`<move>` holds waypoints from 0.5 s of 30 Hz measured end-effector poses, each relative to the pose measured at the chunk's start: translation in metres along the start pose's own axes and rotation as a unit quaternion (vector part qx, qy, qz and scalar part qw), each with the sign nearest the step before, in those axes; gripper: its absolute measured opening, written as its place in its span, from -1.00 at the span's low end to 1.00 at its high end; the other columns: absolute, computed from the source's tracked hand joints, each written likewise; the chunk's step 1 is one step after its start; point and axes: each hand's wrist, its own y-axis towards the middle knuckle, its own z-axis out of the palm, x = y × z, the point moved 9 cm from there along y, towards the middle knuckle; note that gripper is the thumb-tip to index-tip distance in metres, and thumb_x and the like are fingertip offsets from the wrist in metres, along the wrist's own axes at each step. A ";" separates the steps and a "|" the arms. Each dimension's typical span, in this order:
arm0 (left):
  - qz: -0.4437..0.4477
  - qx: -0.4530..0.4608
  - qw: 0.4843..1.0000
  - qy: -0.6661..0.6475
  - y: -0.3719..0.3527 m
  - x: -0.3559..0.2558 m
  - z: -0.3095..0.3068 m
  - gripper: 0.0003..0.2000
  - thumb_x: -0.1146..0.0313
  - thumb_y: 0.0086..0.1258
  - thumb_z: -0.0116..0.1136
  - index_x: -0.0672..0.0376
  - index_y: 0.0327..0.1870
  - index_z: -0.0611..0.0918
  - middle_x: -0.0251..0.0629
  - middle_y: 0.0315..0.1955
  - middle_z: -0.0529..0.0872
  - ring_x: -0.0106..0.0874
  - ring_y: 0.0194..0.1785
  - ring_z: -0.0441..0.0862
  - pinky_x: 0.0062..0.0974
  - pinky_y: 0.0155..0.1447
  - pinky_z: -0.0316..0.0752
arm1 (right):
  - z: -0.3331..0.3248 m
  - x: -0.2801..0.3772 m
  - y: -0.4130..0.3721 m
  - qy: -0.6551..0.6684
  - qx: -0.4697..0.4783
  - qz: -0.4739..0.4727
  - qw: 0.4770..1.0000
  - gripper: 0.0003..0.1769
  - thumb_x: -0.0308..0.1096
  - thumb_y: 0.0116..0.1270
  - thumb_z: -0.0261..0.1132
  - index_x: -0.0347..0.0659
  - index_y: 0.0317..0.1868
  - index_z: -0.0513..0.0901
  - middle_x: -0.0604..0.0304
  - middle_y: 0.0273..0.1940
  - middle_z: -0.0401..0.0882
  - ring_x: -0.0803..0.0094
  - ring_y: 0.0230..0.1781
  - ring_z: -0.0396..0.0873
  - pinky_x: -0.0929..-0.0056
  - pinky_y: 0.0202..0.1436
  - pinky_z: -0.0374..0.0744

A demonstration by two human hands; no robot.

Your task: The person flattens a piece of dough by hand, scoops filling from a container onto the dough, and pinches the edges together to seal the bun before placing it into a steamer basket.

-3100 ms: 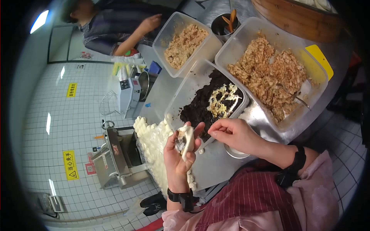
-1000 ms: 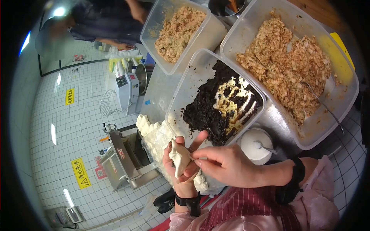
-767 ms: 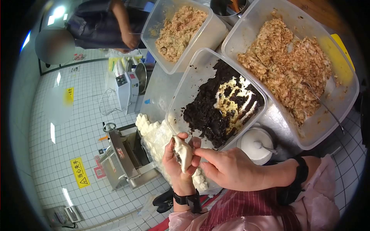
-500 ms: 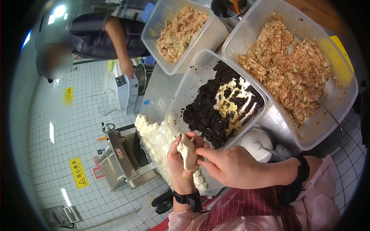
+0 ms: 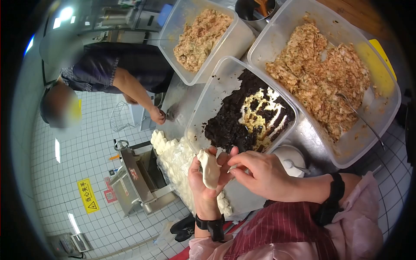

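Note:
My left hand [image 5: 200, 188] is closed around a piece of white dough [image 5: 211, 170], cradled in the palm and fingers. Just to its right is my right hand [image 5: 264, 171], thumb and fingers pinched together and apart from the dough. A small pale bit shows at its fingertips, too small to name. Behind both hands stands a clear plastic tub [image 5: 193, 113] with dark filling [image 5: 229, 123] in it. Beside my left hand, several white dough pieces [image 5: 175, 167] lie partly under clear plastic film.
Two more tubs hold a light mixed filling [image 5: 201, 39] and a reddish-brown filling [image 5: 318, 82] with a spoon [image 5: 362, 117]. A white container [image 5: 286, 157] is beside my right hand. A dough-rolling machine [image 5: 141, 173] stands left. A co-worker's hand [image 5: 157, 115] reaches over the metal table.
My right hand has drawn back to the right from the dough, fingertips still pinched. The co-worker has leaned toward the table, the hand moving from the mixer to the tabletop.

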 end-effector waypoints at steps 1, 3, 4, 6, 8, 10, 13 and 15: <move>-0.011 0.023 0.999 -0.023 0.000 0.003 0.005 -0.58 0.10 0.39 -0.27 0.26 -0.18 0.59 -0.02 -0.33 0.55 0.04 0.29 0.29 0.17 0.21 0.27 | 0.002 -0.001 0.002 0.000 -0.001 -0.001 1.000 -0.86 -0.40 0.21 0.22 -0.22 -0.23 0.55 0.06 -0.38 0.61 0.15 -0.42 0.62 0.28 -0.41 0.55; -0.008 0.035 0.999 -0.030 0.000 0.005 0.006 -0.59 0.12 0.38 -0.25 0.26 -0.20 0.59 -0.02 -0.31 0.55 0.04 0.29 0.28 0.11 0.22 0.29 | 0.007 -0.004 0.004 -0.003 0.007 0.015 1.000 -0.87 -0.38 0.20 0.21 -0.25 -0.27 0.58 0.02 -0.43 0.60 0.12 -0.44 0.61 0.24 -0.41 0.54; -0.005 0.046 0.998 -0.038 0.001 0.006 0.007 -0.61 0.13 0.38 -0.23 0.26 -0.22 0.59 -0.02 -0.28 0.55 0.04 0.30 0.27 0.05 0.23 0.30 | 0.008 -0.003 0.005 -0.005 0.007 0.015 1.000 -0.87 -0.38 0.20 0.21 -0.25 -0.27 0.58 0.02 -0.43 0.60 0.12 -0.44 0.61 0.24 -0.41 0.54; 0.000 0.028 0.999 -0.030 0.000 0.007 0.010 -0.64 0.15 0.38 -0.17 0.27 -0.25 0.59 -0.08 -0.38 0.50 0.04 0.24 0.32 -0.01 0.26 0.27 | 0.012 -0.003 0.005 -0.003 0.018 0.029 0.999 -0.86 -0.38 0.20 0.21 -0.27 -0.29 0.60 0.00 -0.46 0.61 0.11 -0.46 0.61 0.23 -0.40 0.55; 0.006 0.010 1.000 -0.022 0.000 0.008 0.008 -0.67 0.17 0.37 -0.11 0.28 -0.27 0.59 -0.15 -0.47 0.45 0.05 0.18 0.37 -0.07 0.30 0.25 | 0.011 -0.004 0.006 0.014 0.008 0.048 0.999 -0.86 -0.38 0.19 0.22 -0.27 -0.28 0.60 0.00 -0.46 0.61 0.11 -0.46 0.62 0.24 -0.40 0.55; 0.001 0.026 0.998 -0.052 0.003 0.009 0.008 -0.72 0.23 0.32 -0.05 0.30 -0.33 0.59 -0.13 -0.42 0.48 0.03 0.18 0.37 -0.06 0.30 0.27 | 0.010 -0.007 0.006 0.031 -0.002 0.066 0.997 -0.85 -0.38 0.19 0.22 -0.27 -0.27 0.60 0.00 -0.45 0.62 0.11 -0.45 0.63 0.24 -0.39 0.56; -0.005 0.023 0.998 -0.066 0.002 0.010 0.009 -0.75 0.28 0.27 -0.02 0.33 -0.35 0.59 -0.03 -0.30 0.56 0.04 0.25 0.33 -0.02 0.31 0.25 | 0.011 -0.009 0.005 0.034 -0.011 0.064 0.997 -0.85 -0.38 0.18 0.23 -0.27 -0.27 0.61 0.00 -0.44 0.63 0.12 -0.44 0.63 0.25 -0.38 0.57; -0.006 0.018 0.998 -0.054 0.002 0.011 0.009 -0.75 0.29 0.27 -0.02 0.34 -0.35 0.59 0.01 -0.21 0.57 0.04 0.27 0.31 -0.01 0.32 0.24 | 0.013 -0.016 0.004 0.062 -0.017 0.081 0.995 -0.84 -0.38 0.17 0.24 -0.27 -0.27 0.62 0.00 -0.44 0.63 0.13 -0.46 0.64 0.27 -0.39 0.57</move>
